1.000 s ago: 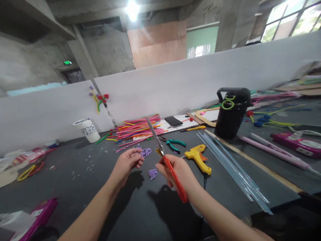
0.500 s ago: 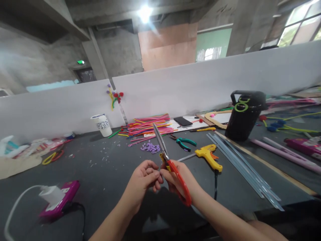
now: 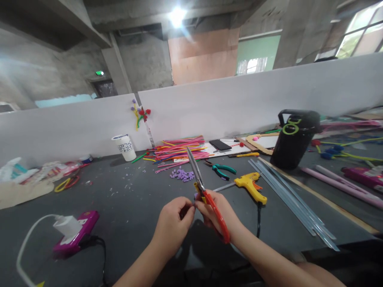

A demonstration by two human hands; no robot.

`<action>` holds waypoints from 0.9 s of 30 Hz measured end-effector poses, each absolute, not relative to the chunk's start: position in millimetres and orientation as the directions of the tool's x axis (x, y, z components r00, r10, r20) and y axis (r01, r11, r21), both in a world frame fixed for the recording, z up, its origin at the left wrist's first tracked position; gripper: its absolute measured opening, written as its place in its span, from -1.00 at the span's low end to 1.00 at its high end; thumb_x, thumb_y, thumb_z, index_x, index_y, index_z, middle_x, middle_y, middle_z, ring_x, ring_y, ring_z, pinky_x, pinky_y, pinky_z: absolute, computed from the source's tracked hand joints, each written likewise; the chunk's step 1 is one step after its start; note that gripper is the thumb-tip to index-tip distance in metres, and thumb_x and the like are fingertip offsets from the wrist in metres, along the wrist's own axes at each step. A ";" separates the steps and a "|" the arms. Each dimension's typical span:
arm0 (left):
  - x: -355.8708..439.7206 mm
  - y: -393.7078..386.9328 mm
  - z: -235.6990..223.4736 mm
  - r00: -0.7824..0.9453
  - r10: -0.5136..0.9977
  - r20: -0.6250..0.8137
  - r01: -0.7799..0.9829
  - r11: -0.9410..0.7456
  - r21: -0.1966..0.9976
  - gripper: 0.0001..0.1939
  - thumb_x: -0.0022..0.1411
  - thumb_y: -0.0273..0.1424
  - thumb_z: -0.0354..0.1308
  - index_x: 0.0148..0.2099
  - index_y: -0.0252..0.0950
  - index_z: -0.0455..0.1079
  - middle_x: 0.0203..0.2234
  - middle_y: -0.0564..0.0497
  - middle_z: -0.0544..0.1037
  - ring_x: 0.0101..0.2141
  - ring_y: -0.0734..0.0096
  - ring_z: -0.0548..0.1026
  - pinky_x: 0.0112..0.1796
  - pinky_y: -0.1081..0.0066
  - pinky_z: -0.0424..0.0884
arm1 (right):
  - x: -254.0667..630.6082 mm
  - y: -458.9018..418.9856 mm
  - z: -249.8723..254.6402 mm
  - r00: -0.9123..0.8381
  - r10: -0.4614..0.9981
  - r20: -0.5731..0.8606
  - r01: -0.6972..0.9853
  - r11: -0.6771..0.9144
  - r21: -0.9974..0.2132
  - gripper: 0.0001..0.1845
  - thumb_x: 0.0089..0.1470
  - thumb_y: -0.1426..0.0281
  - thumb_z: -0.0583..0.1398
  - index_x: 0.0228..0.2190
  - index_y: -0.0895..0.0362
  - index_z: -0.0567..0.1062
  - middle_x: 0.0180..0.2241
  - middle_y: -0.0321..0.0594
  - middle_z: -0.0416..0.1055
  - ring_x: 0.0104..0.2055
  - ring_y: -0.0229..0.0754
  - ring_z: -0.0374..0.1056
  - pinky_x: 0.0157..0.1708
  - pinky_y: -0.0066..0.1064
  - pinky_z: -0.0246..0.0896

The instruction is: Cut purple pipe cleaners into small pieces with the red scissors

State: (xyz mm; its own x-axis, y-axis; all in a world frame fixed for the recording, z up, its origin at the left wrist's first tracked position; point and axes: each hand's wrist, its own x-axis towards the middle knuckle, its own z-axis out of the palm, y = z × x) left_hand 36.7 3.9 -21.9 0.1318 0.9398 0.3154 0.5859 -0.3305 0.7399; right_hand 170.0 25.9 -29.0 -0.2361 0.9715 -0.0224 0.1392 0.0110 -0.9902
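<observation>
My right hand (image 3: 220, 215) grips red-handled scissors (image 3: 209, 195), blades closed and pointing up and away. My left hand (image 3: 173, 225) is closed in a pinch right beside the scissors' pivot, fingertips touching a small purple piece (image 3: 196, 196) that barely shows between the two hands. Both hands hover just above the dark table (image 3: 131, 207). A small heap of purple cut pieces (image 3: 181, 175) lies on the table beyond the hands.
A yellow glue gun (image 3: 250, 186) with a black cord lies right of my hands, green-handled pliers (image 3: 220, 169) behind it. Coloured pipe cleaners (image 3: 179, 151), a white cup (image 3: 125, 147), a black canister (image 3: 293, 137), long clear sticks (image 3: 293, 199) and a pink power strip (image 3: 76, 235) are around.
My left hand left the purple pieces on the table and came in to meet my right hand at the scissors. The view shifted left, bringing the pink power strip and its plug into sight.
</observation>
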 end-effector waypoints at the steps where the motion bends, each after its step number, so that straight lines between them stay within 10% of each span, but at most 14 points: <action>1: 37.1 4.2 -21.8 0.135 0.944 0.302 0.574 -0.323 0.753 -0.85 0.05 -0.39 0.02 -0.52 -0.26 0.33 -0.62 0.06 0.37 -0.53 0.42 0.31 -0.47 0.47 0.18 | 169.9 26.0 -29.3 -0.232 0.973 -0.021 0.125 0.008 -0.992 -0.94 -0.20 0.41 0.08 -0.58 0.13 0.25 -0.81 -0.52 0.06 -0.79 -0.41 0.05 -0.79 -0.61 -0.03; 12: 38.3 5.8 -16.2 0.189 0.975 -0.116 -0.001 0.118 0.993 -0.86 -0.05 -0.36 0.11 -0.53 -0.32 0.28 -0.72 0.12 0.34 -0.70 0.59 0.21 -0.63 0.55 0.10 | 174.2 23.1 -19.9 -0.327 0.945 -0.006 0.004 -0.004 -1.000 -0.86 -0.10 0.31 0.05 -0.54 0.13 0.24 -0.82 -0.50 0.08 -0.79 -0.38 0.07 -0.78 -0.58 0.00; 27: 30.0 10.3 -16.4 0.158 0.984 -0.084 0.152 0.059 0.987 -0.90 -0.07 -0.41 0.12 -0.47 -0.35 0.35 -0.66 0.07 0.41 -0.65 0.55 0.29 -0.59 0.51 0.22 | 175.6 27.8 -21.4 -0.318 0.948 0.019 0.178 0.079 -0.981 -0.94 -0.17 0.40 0.05 -0.58 0.13 0.24 -0.75 -0.50 0.09 -0.77 -0.42 0.07 -0.79 -0.62 -0.03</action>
State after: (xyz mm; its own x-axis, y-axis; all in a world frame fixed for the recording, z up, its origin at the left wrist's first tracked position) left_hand 30.0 10.3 -16.4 0.1583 0.9839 -0.0835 0.1524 0.0593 0.9865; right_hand 175.6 27.8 -21.4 -0.3179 0.9479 0.0192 0.1775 0.0794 -0.9809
